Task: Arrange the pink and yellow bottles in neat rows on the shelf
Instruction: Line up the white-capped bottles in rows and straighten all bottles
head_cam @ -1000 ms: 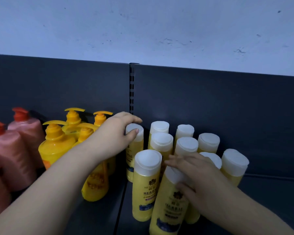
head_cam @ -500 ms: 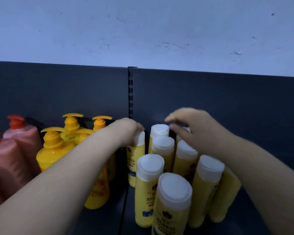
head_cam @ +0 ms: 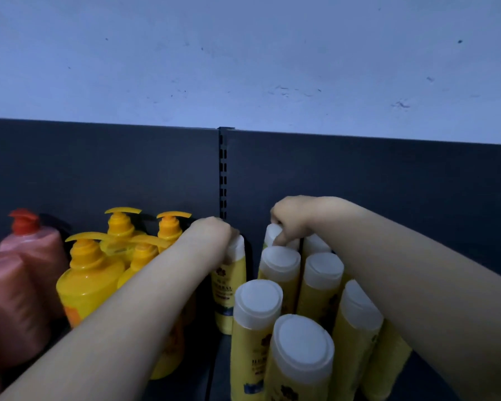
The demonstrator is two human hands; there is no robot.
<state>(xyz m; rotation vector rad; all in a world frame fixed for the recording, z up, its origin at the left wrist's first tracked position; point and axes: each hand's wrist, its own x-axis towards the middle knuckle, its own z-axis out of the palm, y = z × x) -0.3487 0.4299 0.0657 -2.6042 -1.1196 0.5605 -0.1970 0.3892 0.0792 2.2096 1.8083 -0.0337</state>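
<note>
Several white-capped yellow bottles (head_cam: pixel 320 273): are standing clustered on the shelf (head_cam: pixel 219 369).
Left hand (head_cam: pixel 211 237): I am gripping the cap of the leftmost bottle (head_cam: pixel 230 287), just beside the cluster.
Right hand (head_cam: pixel 292 219): I am pinching a back-row bottle (head_cam: pixel 272 237) by its cap.
Far left: yellow pump bottles (head_cam: pixel 90 282) and pink bottles (head_cam: pixel 32 256) are standing together.

Upright yellow bottles (head_cam: pixel 256 314) beside pink bottles (head_cam: pixel 32 256)

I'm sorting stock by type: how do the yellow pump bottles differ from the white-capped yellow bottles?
The pump bottles have yellow-orange pump heads; the white-capped bottles have flat white caps. Pump bottles are rounder and wider, white-capped bottles slim. The left hand and right hand each grip a white-capped bottle, no pump bottle. Both kinds are yellow.
</note>
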